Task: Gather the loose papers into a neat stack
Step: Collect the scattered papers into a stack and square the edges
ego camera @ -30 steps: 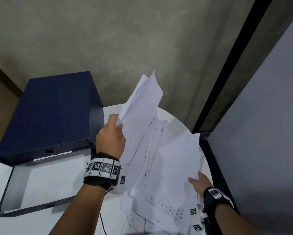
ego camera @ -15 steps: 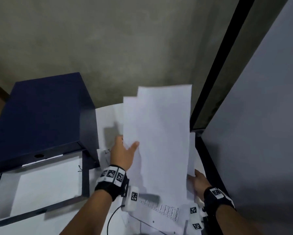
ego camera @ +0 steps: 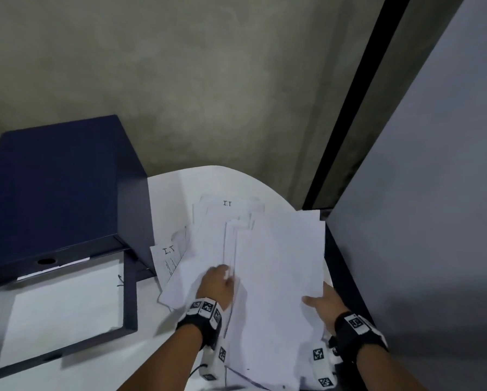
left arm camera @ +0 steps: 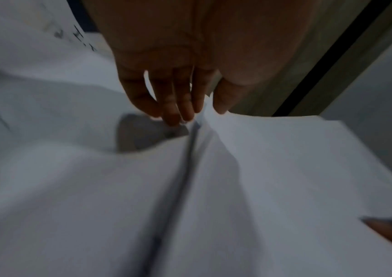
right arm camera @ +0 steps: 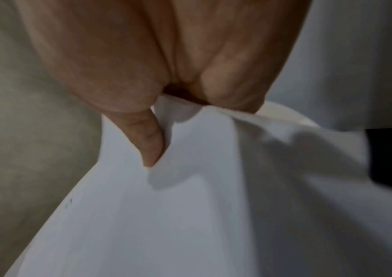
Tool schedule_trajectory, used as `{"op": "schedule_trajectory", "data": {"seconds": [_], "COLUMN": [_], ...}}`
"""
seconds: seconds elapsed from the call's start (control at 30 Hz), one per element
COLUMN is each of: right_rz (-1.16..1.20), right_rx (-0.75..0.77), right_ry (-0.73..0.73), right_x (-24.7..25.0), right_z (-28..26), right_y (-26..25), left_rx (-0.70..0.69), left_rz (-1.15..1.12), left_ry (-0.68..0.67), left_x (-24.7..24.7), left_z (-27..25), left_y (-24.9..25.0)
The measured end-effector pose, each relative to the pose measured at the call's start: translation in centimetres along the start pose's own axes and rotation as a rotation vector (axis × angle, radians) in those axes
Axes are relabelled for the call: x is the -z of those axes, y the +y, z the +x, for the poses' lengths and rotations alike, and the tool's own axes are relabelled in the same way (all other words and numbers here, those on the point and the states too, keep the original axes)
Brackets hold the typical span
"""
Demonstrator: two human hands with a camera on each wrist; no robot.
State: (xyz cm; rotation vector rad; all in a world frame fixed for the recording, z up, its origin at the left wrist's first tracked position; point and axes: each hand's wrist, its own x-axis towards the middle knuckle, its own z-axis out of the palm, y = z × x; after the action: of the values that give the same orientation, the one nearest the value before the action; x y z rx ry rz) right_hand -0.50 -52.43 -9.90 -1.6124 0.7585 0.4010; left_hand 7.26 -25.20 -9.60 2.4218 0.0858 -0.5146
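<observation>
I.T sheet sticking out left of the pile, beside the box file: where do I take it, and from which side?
Pinch the I.T sheet by its exposed left corner, the only part not under the pile. Come from above on the near side: the blue box file stands close on its left.

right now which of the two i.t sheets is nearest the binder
The left I.T sheet, its corner poking out beside the binder; the other I.T sheet lies farther back.

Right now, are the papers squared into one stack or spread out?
Spread out. The papers overlap at different angles on the table, edges unaligned, and a sheet marked I.T pokes out left.
</observation>
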Motion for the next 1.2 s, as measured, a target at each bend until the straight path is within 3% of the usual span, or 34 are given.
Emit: {"op": "schedule_trajectory", "data": {"seconds": [0.1, 0.17, 0.27, 0.4, 0.47, 0.57, 0.67, 0.87, 0.97, 1.07, 1.2], "right_rz": [0.03, 0.048, 0.01, -0.026, -0.007, -0.026, -0.058, -0.069, -0.083, -0.1, -0.118], "right_rx": [0.029, 0.055, 0.047, 0.007, -0.009, -0.02, -0.039, -0.032, -0.022, -0.015, -0.024], "right_ry": [0.065, 0.138, 0.231, 0.278, 0.273, 0.223, 0.165, 0.09, 0.057, 0.06, 0.069], "right_x": [3.2, 5.4, 7.4, 7.2, 6.4, 5.3, 4.3, 2.3, 1.3, 0.5, -0.3], "right_z": [0.2, -0.1, 0.1, 0.7, 0.7, 1.0, 1.5, 2.1, 2.3, 2.5, 2.5], "right_y": [0.0, -0.3, 0.0, 1.4, 2.0, 2.6, 2.8, 1.7, 1.2, 1.1, 0.9], "left_rx": [0.145, 0.241, 0.273, 0.348, 0.399, 0.439, 0.447, 0.366, 0.337, 0.203, -0.076], "left_rz": [0.119, 0.212, 0.265, 0.393, 0.307, -0.04, -0.075, -0.245, -0.208, -0.078, 0.055], "left_ry": [0.216, 0.145, -0.003, -0.054, -0.11, -0.106, -0.081, -0.106, -0.044, 0.129, 0.424], "left_x": [2.6, 3.9, 3.6, 2.4, 2.8, 3.8, 4.5, 3.6, 3.7, 5.6, 11.1], "left_z": [1.8, 2.7, 2.8, 1.9, 2.0, 2.7, 2.7, 2.2, 1.8, 1.1, -0.4], "left_y": [-1.9, -3.0, -3.9, -4.2, -4.1, -3.9, -3.6, -2.5, -1.9, -0.3, 3.4]}}
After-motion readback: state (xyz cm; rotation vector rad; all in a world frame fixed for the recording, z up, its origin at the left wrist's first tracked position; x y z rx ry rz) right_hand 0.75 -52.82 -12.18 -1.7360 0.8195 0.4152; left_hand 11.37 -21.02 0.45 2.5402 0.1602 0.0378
